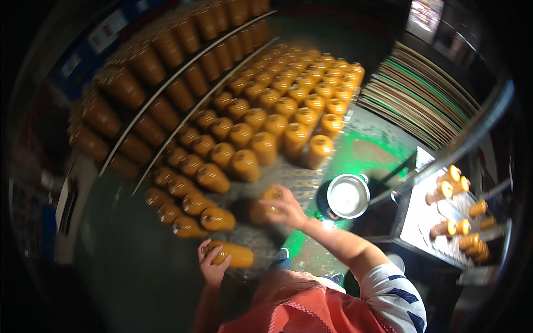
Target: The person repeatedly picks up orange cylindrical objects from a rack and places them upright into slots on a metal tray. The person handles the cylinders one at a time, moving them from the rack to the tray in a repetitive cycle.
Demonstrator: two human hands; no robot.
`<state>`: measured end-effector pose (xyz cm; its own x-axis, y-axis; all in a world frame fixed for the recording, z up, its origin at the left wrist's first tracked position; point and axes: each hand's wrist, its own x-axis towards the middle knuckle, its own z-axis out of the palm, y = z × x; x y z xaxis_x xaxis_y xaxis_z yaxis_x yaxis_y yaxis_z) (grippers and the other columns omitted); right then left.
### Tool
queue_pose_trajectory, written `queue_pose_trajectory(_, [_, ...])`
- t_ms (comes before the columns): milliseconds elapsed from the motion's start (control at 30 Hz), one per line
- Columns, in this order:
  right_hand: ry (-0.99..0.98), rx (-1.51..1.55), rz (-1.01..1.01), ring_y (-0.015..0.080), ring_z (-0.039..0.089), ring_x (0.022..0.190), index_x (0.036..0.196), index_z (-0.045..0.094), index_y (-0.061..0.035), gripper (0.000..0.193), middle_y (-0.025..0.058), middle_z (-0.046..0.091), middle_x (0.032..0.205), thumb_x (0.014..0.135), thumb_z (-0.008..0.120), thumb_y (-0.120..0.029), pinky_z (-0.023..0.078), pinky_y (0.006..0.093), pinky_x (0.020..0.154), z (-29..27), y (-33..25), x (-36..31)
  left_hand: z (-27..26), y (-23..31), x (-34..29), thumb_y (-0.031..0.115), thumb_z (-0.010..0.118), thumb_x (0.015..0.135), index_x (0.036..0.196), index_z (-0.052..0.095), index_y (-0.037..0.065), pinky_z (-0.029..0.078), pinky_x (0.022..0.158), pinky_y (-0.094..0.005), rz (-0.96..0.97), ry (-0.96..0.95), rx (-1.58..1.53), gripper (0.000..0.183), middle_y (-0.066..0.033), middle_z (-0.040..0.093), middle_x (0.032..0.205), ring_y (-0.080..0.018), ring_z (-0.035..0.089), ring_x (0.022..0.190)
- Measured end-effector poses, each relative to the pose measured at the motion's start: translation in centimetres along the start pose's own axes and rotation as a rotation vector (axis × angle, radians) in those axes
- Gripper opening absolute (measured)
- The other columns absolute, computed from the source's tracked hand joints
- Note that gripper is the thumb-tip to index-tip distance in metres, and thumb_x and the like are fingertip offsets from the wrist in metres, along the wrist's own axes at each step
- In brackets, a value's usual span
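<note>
My left hand (212, 265) is closed around the top of a glossy orange bottle (239, 256), at the near left corner of the bottle rows. My right hand (287, 210) grips another orange bottle (261, 211) by its upper end; motion smears that bottle somewhat. Close to my left hand, more bottles (217, 218) of the same kind stand in rows. Beyond both hands the rows of bottles (286, 105) carry on across a grey, flat base (239, 186).
Tiers of orange bottles (164, 41) with pale divider sheets (183, 67) rise at far left. Boards (419, 89) are stacked at far right. On my right are a round metal pot (348, 196) and a lit table (413, 222) holding several bottles (441, 191). Green-stained floor (369, 152) lies between.
</note>
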<state>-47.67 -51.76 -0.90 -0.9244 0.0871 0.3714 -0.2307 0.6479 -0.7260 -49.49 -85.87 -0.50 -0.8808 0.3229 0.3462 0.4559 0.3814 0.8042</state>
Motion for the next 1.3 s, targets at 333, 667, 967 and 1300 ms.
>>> queue_pose_trajectory(333, [0.789,0.248,0.809,0.0221,0.055,0.116,0.121,0.067,-0.0083,0.043,0.0068,0.063,0.117,0.079,0.07,-0.015,0.041,0.0342,0.105,-20.3,0.3,-35.8,25.5,13.2,3.7,0.024,0.078,0.077,0.124,0.061,-0.002,0.049,0.101,-0.0373,-0.434,-0.986,-0.958,0.056,-0.0161,0.063,0.128,-0.027,0.063,0.113])
queue_pose_trajectory(667, [1.6,1.413,0.8,0.0253,0.055,0.122,0.134,0.056,-0.021,0.042,0.0056,0.058,0.132,0.096,0.051,-0.04,0.046,0.0471,0.101,-22.3,-0.5,-61.1,48.5,31.9,-15.4,0.038,0.057,0.093,0.119,0.062,0.013,0.054,0.085,-0.0444,-1.32,-1.798,-0.778,0.037,-0.015,0.066,0.113,-0.0308,0.064,0.101])
queue_pose_trajectory(967, [1.722,1.743,0.449,0.031,0.061,0.111,0.125,0.059,-0.0137,0.051,0.0106,0.063,0.12,0.092,0.053,-0.052,0.05,0.0474,0.093,-22.4,1.2,-66.8,59.2,36.3,-25.3,0.025,0.046,0.101,0.121,0.055,0.008,0.049,0.093,-0.0433,-0.162,-2.247,-0.483,0.029,-0.0123,0.062,0.115,-0.0326,0.057,0.112])
queue_pose_trajectory(1300, [1.811,2.027,-0.033,0.0421,0.066,0.091,0.113,0.068,-0.0131,0.041,0.0261,0.064,0.111,0.098,0.053,-0.048,0.061,0.0461,0.07,-21.6,1.2,-68.5,66.5,36.6,-26.4,0.044,0.052,0.097,0.126,0.059,0.003,0.063,0.075,-0.0528,-2.072,-2.209,-0.524,0.051,-0.0278,0.06,0.12,-0.049,0.061,0.105])
